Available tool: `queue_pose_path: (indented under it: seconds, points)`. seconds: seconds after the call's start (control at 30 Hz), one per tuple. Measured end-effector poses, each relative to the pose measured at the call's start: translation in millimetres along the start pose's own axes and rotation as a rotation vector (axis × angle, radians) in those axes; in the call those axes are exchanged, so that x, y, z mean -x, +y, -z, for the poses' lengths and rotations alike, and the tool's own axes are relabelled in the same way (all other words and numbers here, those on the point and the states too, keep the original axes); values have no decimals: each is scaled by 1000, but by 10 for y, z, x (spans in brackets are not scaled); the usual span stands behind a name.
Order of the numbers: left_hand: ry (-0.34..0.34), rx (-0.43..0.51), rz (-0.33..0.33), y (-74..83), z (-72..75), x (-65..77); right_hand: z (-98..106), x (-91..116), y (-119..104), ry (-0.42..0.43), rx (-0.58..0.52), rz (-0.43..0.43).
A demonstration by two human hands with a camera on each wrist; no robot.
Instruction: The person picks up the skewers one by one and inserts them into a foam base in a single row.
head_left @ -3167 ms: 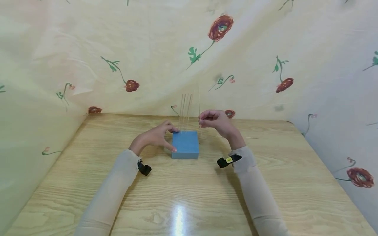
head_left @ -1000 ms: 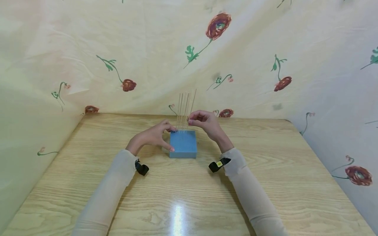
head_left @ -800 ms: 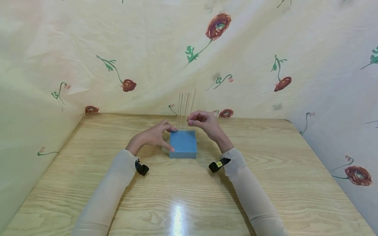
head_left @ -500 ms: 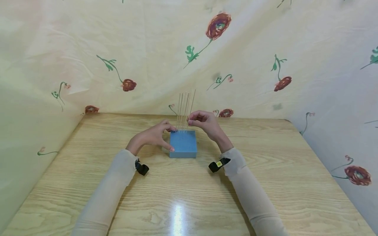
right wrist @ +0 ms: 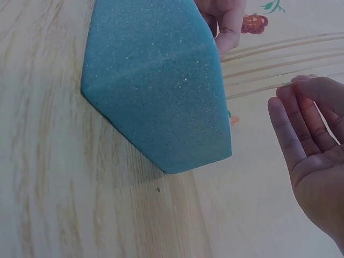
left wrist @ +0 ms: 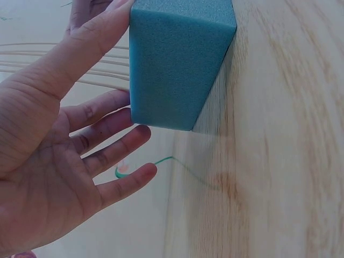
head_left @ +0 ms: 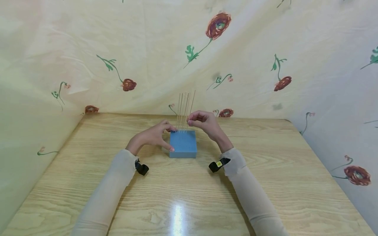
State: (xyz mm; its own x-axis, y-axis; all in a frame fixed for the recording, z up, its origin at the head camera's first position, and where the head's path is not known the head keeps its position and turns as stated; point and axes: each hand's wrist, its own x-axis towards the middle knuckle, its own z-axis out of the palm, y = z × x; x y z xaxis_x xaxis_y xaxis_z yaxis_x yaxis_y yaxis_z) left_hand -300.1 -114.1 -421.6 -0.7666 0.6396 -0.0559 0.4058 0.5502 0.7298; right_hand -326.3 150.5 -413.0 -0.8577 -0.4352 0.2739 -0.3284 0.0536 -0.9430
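Note:
A blue foam block (head_left: 183,144) lies on the table, with several thin wooden sticks (head_left: 178,111) standing along its back edge. My left hand (head_left: 153,135) holds the block's left side, thumb near the front corner and index finger at the back corner. In the left wrist view, the ring and little fingers (left wrist: 129,180) stretch out past the block. My right hand (head_left: 206,124) pinches a stick (right wrist: 258,91) between thumb and index finger. That stick leans slightly right, its lower end right at the block's surface beside the others.
One more loose stick (head_left: 242,136) lies flat on the wooden table (head_left: 165,196), right of the block and behind my right wrist. A flower-patterned cloth (head_left: 165,49) hangs behind and along both sides of the table.
My right hand has carried its stick leftward from beside the block to the back edge. Over the last second the stick's top has dropped slightly. My left hand keeps its hold.

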Motion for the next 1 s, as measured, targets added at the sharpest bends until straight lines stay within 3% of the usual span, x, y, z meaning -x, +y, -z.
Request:
queue_pose_path:
  seconds: [1.0]
  points:
    - [0, -12, 6, 36, 10, 17, 4, -8, 0, -5, 48, -10]
